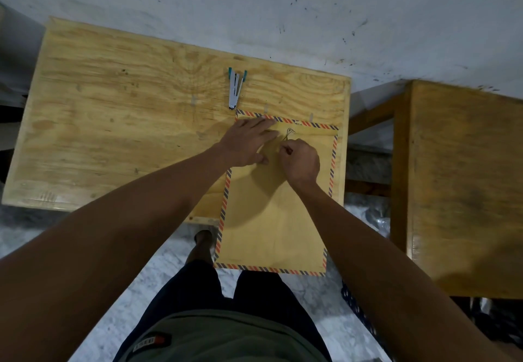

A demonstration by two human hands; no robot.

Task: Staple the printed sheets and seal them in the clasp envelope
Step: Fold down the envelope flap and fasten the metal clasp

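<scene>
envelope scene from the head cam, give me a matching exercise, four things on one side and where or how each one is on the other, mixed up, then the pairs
Things:
1. stapler
2. clasp envelope
3. left hand
4. right hand

States:
A. pinches the metal clasp
B. lies flat, fingers straight, pressing the flap
C. lies alone on the wooden table, beyond the envelope's far edge
D. near end overhangs the table's front edge

Pairs: 1-C, 2-D, 3-B, 4-A
</scene>
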